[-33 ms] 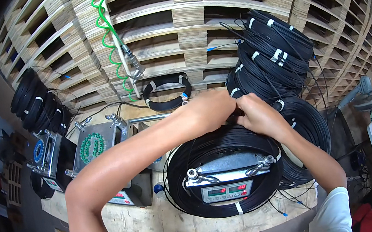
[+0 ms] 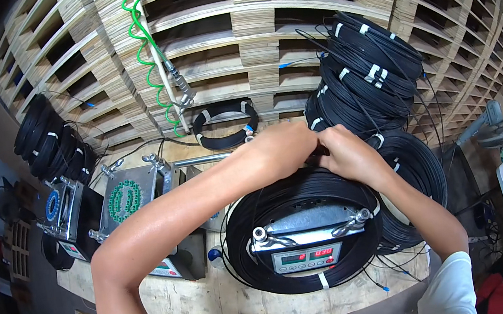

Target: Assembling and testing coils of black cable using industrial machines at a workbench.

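A pale wooden bench (image 2: 239, 301) carries a steel machine (image 2: 306, 237); stacked plywood pallets (image 2: 254, 22) rise behind it. Around the machine lies the black cable coil (image 2: 294, 192), a thick ring of fine strands, banded white in front. Beyond the machine, the left hand (image 2: 291, 145) and right hand (image 2: 347, 152) meet at the coil, fingers bent; what they grasp I cannot tell.

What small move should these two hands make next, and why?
Probably a slight pinch together by the left hand and right hand: they meet over the far side of the black cable coil, whose near side bears a white band. What they hold is hidden.
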The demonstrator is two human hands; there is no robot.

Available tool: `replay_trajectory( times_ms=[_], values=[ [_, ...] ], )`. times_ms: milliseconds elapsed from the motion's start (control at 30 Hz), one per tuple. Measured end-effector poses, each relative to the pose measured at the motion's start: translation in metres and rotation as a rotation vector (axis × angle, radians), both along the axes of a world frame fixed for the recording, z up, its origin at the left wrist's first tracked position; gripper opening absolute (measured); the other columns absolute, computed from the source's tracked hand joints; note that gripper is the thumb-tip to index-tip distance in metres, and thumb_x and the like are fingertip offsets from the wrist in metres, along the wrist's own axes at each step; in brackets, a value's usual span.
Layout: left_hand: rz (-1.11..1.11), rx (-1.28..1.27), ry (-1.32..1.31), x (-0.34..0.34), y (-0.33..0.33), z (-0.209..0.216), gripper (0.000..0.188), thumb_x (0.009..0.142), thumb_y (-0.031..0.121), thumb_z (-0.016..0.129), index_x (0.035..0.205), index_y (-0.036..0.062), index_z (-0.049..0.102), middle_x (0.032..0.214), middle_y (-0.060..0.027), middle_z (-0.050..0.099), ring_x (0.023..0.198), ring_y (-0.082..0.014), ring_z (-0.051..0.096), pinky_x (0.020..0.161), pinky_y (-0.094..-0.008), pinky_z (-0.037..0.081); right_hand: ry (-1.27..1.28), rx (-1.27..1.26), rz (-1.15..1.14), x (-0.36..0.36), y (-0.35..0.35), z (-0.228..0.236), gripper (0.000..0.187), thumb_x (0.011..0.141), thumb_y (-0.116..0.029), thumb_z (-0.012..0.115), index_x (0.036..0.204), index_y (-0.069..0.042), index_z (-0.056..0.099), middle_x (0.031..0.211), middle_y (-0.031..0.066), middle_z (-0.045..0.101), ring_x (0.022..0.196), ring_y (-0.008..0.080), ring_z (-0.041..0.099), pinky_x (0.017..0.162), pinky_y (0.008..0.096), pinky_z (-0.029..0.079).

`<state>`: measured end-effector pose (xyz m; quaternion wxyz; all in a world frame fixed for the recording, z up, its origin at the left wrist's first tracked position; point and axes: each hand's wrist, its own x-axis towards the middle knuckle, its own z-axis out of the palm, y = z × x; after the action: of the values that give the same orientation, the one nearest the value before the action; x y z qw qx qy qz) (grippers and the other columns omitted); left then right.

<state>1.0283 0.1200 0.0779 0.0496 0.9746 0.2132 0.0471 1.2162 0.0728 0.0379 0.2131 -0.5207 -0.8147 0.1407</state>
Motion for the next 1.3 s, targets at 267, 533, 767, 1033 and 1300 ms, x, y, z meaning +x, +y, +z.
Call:
replay_trajectory(
  times_ms=[267,533,767,1033,1300],
  values=[
    [0.193,-0.450,0.050,-0.033,0.018,0.000,0.048,0.105,0.035,0.051,0.088,-0.0033,0.074,0.082,-0.0205,0.071,0.077,-0.0340,0.068,0.075,-0.0416,0.053,0.067,-0.209,0.117,0.007,0.001,0.019,0.046,0.102,-0.036,0.059,0.097,0.007,0.071,0.069,0.0178,0.065,0.061,0.0222,0.063,0.062,0.0374,0.049],
    [0.135,-0.412,-0.401,-0.060,0.003,-0.050,0.060,0.110,0.046,0.032,0.128,-0.0025,0.062,0.113,-0.0219,0.065,0.115,-0.0397,0.055,0.109,-0.0459,0.036,0.311,-0.429,0.040,0.047,0.021,0.025,0.032,0.106,-0.022,0.052,0.128,-0.003,0.067,0.083,0.0048,0.067,0.069,0.0082,0.062,0.060,0.0224,0.053],
    [0.239,-0.508,-0.105,-0.024,0.017,-0.033,0.065,0.108,0.053,0.030,0.122,0.0008,0.065,0.095,-0.0197,0.067,0.103,-0.0327,0.052,0.105,-0.0399,0.037,0.072,-0.199,0.218,0.062,0.085,-0.015,0.030,0.100,-0.024,0.061,0.123,-0.007,0.071,0.105,0.0121,0.076,0.086,0.0179,0.067,0.083,0.0338,0.052],
    [0.222,-0.595,-0.116,-0.012,0.038,-0.050,0.052,0.108,0.036,0.037,0.119,-0.0055,0.066,0.115,-0.0153,0.068,0.104,-0.0243,0.062,0.097,-0.0353,0.046,0.005,-0.174,0.091,0.039,0.084,-0.029,0.034,0.087,-0.037,0.071,0.108,-0.011,0.078,0.094,0.0141,0.076,0.084,0.0256,0.071,0.079,0.0360,0.054],
    [0.182,-0.654,-0.227,-0.009,0.039,-0.059,0.053,0.100,0.034,0.038,0.132,0.0005,0.063,0.112,-0.0168,0.067,0.108,-0.0292,0.062,0.101,-0.0351,0.045,0.732,-0.508,-0.451,0.055,0.091,-0.055,0.038,0.087,-0.029,0.060,0.059,-0.003,0.052,0.056,0.0063,0.055,0.054,0.0183,0.057,0.049,0.0328,0.047]
  ],
)
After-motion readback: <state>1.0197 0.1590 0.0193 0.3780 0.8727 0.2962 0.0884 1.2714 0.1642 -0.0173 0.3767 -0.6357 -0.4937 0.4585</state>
